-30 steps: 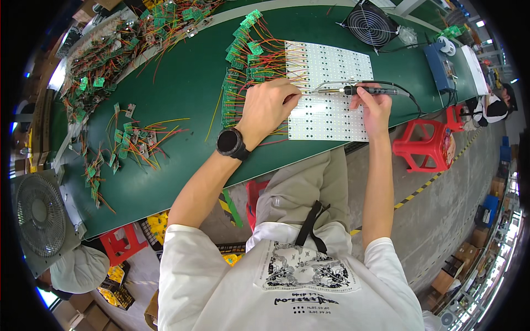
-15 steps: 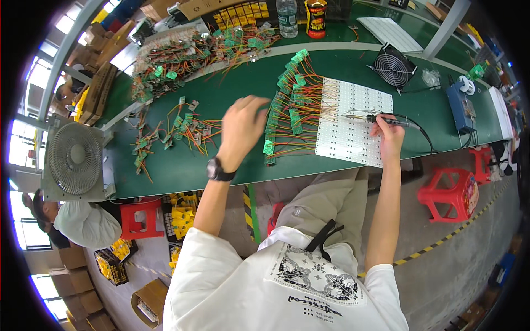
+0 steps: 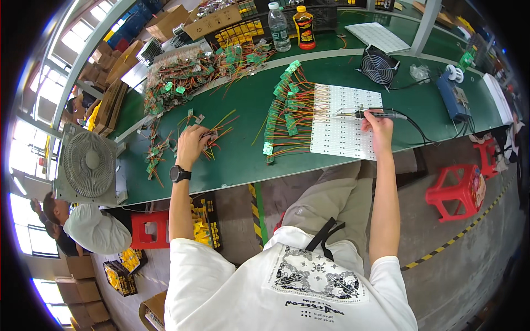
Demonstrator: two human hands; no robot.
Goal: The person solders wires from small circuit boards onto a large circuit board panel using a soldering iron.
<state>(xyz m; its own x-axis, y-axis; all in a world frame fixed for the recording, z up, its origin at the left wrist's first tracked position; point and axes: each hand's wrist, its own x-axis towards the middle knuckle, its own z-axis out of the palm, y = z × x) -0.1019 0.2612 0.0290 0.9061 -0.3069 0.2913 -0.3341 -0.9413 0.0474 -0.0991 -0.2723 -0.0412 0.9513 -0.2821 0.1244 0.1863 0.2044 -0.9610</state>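
My right hand is closed round the handle of a soldering iron, its metal tip pointing left above a white panel dotted with rows of small marks. Along the panel's left side, several green circuit boards lie in a row, their red and yellow wires reaching to the panel. My left hand is at a loose group of wired circuit boards, its fingers bent and pressed on a wired circuit board. The fingertips are partly hidden among the boards and wires.
A large heap of wired boards lies at the back left. Behind are a water bottle and a yellow-capped bottle. A black fan and blue soldering station stand right, a grey fan left. The iron's cord trails rightward.
My left hand has moved left, from beside the row of green boards to the loose group, and its fingers have closed there. My right hand still holds the soldering iron over the panel.
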